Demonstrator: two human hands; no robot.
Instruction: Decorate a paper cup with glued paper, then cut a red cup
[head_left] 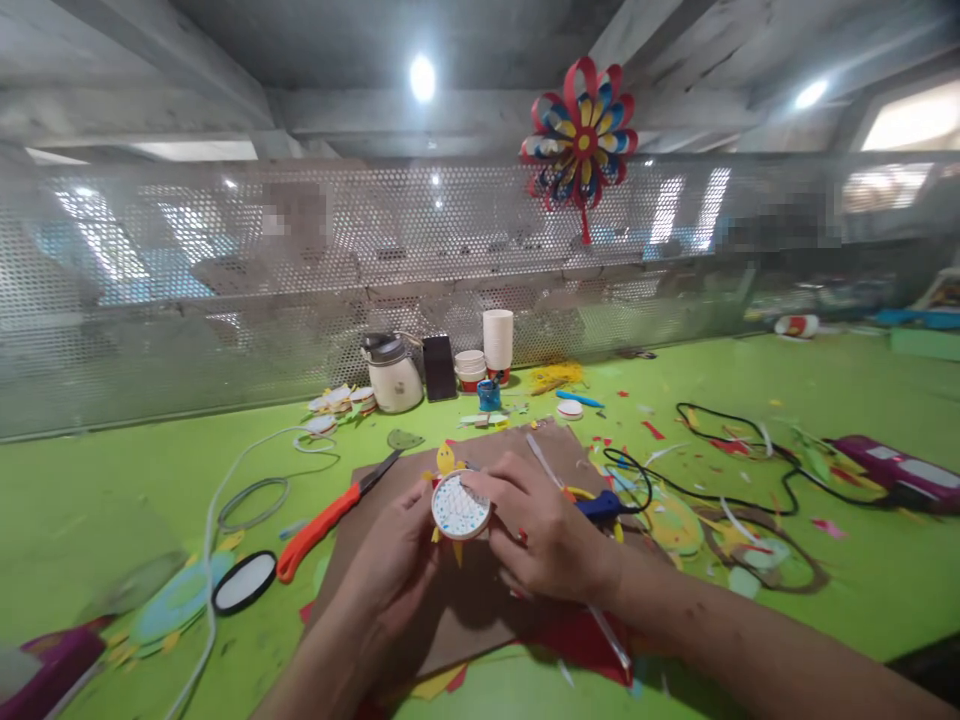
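Observation:
Between my hands is a small paper turtle (459, 508), with a round white shell patterned in blue and a yellow head and limbs. My left hand (397, 545) grips its left edge, thumb and fingers closed on the rim. From the right, my right hand (547, 530) has its fingertips bent over the shell's upper right edge; whether it also holds something small is hidden. Below the hands lies a brown board (450, 640). A blue-handled tool (600, 506) with a black cord rests just right of my right hand.
An orange-handled knife (322, 530) lies left of the board, near a black-rimmed white oval (245, 582). Behind stand a kettle (394, 380), a phone (439, 368) and stacked paper cups (498, 340). Paper scraps and cords spread rightward to a purple device (900, 470). A perforated screen (450, 230) borders the table.

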